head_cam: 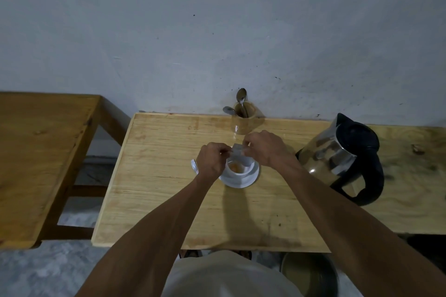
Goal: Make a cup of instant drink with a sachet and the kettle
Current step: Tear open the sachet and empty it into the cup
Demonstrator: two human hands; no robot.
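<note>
Head view. The light wooden table (169, 200) butts against the grey wall (217, 31) at its far edge; its left and near edges are free, with broad bare surface left of and in front of the cup (237, 169). A darker table (36, 152) stands apart on the left. The kettle (347, 159) sits near the cup on the right. A wooden holder (243, 120) with 2 spoons (241, 97) stands at the far edge.

Both hands meet just above the cup, which rests on a white saucer (251, 177). The left hand (211, 163) and right hand (264, 149) are closed in fingertip pinches on the white sachet (240, 154), tilted over the cup; orange powder lies inside.
</note>
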